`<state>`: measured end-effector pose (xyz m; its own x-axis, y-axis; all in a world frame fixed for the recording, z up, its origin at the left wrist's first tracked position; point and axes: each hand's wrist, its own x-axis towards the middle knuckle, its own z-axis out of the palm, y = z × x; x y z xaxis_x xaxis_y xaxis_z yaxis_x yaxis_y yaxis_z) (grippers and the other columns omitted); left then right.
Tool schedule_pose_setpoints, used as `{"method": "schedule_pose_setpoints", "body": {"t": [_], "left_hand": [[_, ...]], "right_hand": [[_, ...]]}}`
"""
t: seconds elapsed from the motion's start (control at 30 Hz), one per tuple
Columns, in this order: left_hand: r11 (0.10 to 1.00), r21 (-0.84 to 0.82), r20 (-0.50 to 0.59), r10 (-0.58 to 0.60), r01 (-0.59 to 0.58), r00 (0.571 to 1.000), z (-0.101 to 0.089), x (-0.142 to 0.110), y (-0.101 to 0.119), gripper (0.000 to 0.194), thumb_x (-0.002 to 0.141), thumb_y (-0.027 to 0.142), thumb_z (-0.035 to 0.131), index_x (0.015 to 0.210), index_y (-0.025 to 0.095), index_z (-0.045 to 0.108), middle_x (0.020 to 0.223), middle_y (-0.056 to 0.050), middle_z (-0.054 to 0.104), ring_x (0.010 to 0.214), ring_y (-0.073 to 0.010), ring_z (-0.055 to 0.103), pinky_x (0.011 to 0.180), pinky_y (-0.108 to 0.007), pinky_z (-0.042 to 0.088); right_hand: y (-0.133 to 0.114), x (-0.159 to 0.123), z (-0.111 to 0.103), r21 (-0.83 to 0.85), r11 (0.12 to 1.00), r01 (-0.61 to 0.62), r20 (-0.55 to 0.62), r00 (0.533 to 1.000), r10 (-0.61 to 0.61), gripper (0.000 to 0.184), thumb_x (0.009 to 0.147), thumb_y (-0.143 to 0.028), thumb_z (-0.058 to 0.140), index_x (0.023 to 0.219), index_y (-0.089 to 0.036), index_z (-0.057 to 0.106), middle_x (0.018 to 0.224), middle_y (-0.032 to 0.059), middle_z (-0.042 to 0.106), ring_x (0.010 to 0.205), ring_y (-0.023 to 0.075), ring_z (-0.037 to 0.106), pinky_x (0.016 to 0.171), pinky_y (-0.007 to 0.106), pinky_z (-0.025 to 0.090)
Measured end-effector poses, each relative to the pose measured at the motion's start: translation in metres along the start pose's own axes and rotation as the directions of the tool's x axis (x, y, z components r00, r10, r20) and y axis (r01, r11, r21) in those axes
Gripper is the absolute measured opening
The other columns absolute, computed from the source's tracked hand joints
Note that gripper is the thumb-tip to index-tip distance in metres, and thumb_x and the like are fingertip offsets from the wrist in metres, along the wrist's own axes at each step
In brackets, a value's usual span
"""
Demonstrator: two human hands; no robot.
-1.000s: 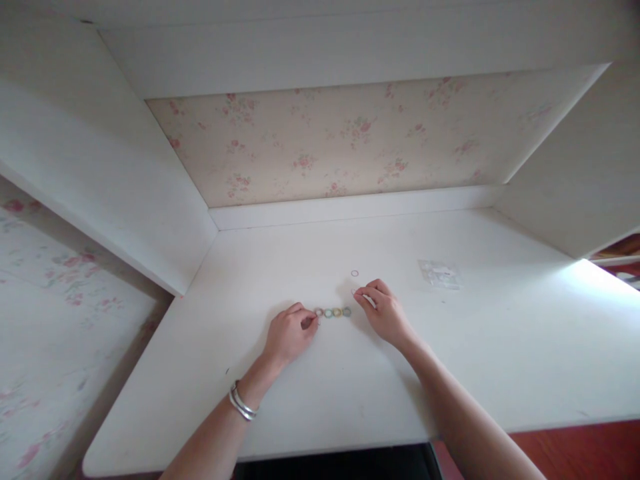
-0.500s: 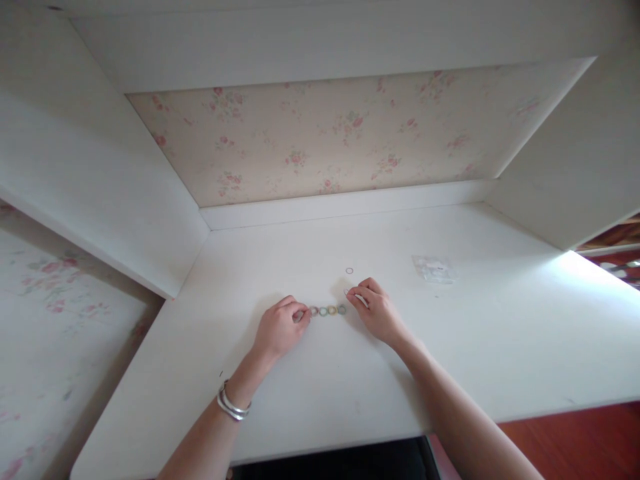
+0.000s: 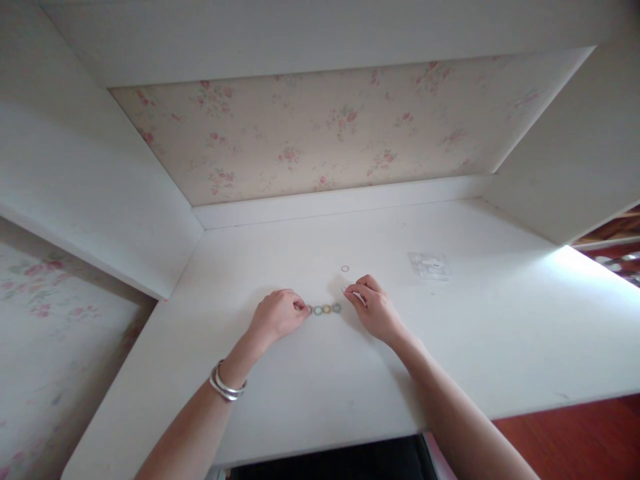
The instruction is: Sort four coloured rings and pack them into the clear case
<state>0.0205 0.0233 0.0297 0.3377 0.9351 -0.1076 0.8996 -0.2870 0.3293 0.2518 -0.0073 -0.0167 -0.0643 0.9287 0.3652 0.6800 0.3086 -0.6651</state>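
Observation:
Several small coloured rings lie in a short row on the white desk (image 3: 320,373): a pinkish ring (image 3: 310,310), a pale green ring (image 3: 319,311), a yellow ring (image 3: 327,309) and a grey-green ring (image 3: 337,308). My left hand (image 3: 281,313) is closed in a pinch at the left end, its fingertips partly over the pinkish ring. Above the row's right end, my right hand (image 3: 373,307) pinches a thin pale ring (image 3: 344,290), mostly hidden by the fingers. Another thin ring (image 3: 345,269) lies flat farther back.
A clear plastic bag (image 3: 430,266) lies at the right of the desk. White panels (image 3: 555,147) enclose the desk at left and right, with flowered wallpaper (image 3: 320,133) behind. A black surface (image 3: 330,460) shows below the front edge.
My left fingertips have come onto the pinkish ring at the row's left end. My right hand keeps its pinch on the thin ring. The whole view has shifted slightly.

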Motion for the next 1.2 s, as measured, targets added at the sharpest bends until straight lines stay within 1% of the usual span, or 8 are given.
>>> {"method": "schedule_pose_setpoints", "body": {"t": [0.17, 0.27, 0.5, 0.63, 0.77, 0.87, 1.0, 1.2], "left_hand": [[0.999, 0.031, 0.034, -0.023, 0.022, 0.999, 0.001, 0.008, 0.001, 0.021, 0.075, 0.044, 0.057, 0.074, 0.029, 0.073, 0.081, -0.002, 0.072, 0.076, -0.0186, 0.064, 0.066, -0.026, 0.042], [0.999, 0.035, 0.042, -0.027, 0.026, 0.999, 0.002, 0.011, -0.001, 0.023, 0.074, 0.047, 0.059, 0.073, 0.029, 0.073, 0.081, -0.003, 0.072, 0.076, -0.0193, 0.065, 0.065, -0.026, 0.042], [1.000, 0.024, 0.019, 0.003, -0.003, 1.000, 0.002, 0.010, -0.004, 0.025, 0.073, 0.050, 0.059, 0.071, 0.029, 0.073, 0.076, -0.003, 0.071, 0.074, -0.0192, 0.064, 0.062, -0.026, 0.041], [1.000, -0.010, -0.003, 0.013, -0.013, 1.000, -0.002, 0.007, -0.012, 0.020, 0.074, 0.042, 0.058, 0.070, 0.028, 0.072, 0.075, -0.002, 0.070, 0.072, -0.0179, 0.063, 0.062, -0.025, 0.040], [0.993, -0.087, -0.107, 0.070, -0.079, 0.992, -0.001, 0.001, -0.022, 0.018, 0.078, 0.029, 0.054, 0.072, 0.024, 0.070, 0.078, -0.001, 0.067, 0.071, -0.0148, 0.060, 0.066, -0.024, 0.041], [0.967, -0.187, -0.169, 0.141, -0.172, 0.976, 0.005, -0.007, -0.022, 0.019, 0.083, 0.028, 0.051, 0.082, 0.023, 0.069, 0.082, -0.001, 0.063, 0.072, -0.0128, 0.058, 0.069, -0.023, 0.042], [0.948, -0.228, -0.163, 0.190, -0.224, 0.968, 0.014, -0.013, -0.015, 0.023, 0.088, 0.033, 0.047, 0.090, 0.024, 0.068, 0.086, -0.001, 0.061, 0.070, -0.0115, 0.056, 0.066, -0.022, 0.043], [0.964, -0.145, -0.136, 0.202, -0.221, 0.970, 0.017, -0.011, -0.008, 0.022, 0.090, 0.035, 0.047, 0.091, 0.026, 0.067, 0.089, 0.000, 0.060, 0.073, -0.0116, 0.058, 0.068, -0.022, 0.042]], "right_hand": [[-0.004, -0.001, -0.001, -0.013, 1.000, 0.010, 0.043, 0.999, -0.009, 0.018, 0.091, -0.028, 0.046, 0.091, -0.023, 0.063, 0.091, 0.0028, 0.052, 0.074, 0.0122, 0.053, 0.069, 0.024, 0.042], [-0.005, -0.002, -0.001, -0.021, 1.000, 0.014, 0.062, 0.998, -0.012, 0.018, 0.092, -0.028, 0.045, 0.092, -0.023, 0.063, 0.092, 0.0028, 0.052, 0.074, 0.0121, 0.053, 0.068, 0.024, 0.042], [-0.003, -0.003, -0.002, -0.036, 0.999, 0.006, 0.072, 0.997, -0.003, 0.018, 0.092, -0.029, 0.045, 0.093, -0.024, 0.062, 0.092, 0.0024, 0.053, 0.073, 0.0120, 0.053, 0.068, 0.025, 0.042], [-0.003, -0.003, -0.002, -0.027, 0.999, 0.017, 0.080, 0.997, -0.015, 0.019, 0.092, -0.029, 0.044, 0.093, -0.023, 0.062, 0.093, 0.0033, 0.053, 0.074, 0.0124, 0.054, 0.068, 0.025, 0.043], [-0.005, -0.005, 0.000, 0.007, 0.998, 0.064, 0.120, 0.991, -0.064, 0.019, 0.092, -0.027, 0.044, 0.094, -0.023, 0.062, 0.093, 0.0042, 0.053, 0.077, 0.0130, 0.054, 0.070, 0.025, 0.043], [-0.006, -0.005, 0.003, 0.045, 0.994, 0.100, 0.160, 0.981, -0.106, 0.018, 0.092, -0.025, 0.045, 0.093, -0.022, 0.063, 0.091, 0.0038, 0.053, 0.077, 0.0128, 0.054, 0.071, 0.025, 0.043], [-0.007, -0.005, 0.005, 0.069, 0.993, 0.095, 0.163, 0.981, -0.105, 0.017, 0.091, -0.026, 0.046, 0.092, -0.022, 0.063, 0.090, 0.0035, 0.053, 0.077, 0.0128, 0.054, 0.071, 0.026, 0.043], [-0.008, -0.005, 0.005, 0.065, 0.996, 0.054, 0.168, 0.984, -0.064, 0.019, 0.092, -0.029, 0.046, 0.091, -0.022, 0.063, 0.090, 0.0032, 0.053, 0.074, 0.0121, 0.053, 0.069, 0.026, 0.044]]}}
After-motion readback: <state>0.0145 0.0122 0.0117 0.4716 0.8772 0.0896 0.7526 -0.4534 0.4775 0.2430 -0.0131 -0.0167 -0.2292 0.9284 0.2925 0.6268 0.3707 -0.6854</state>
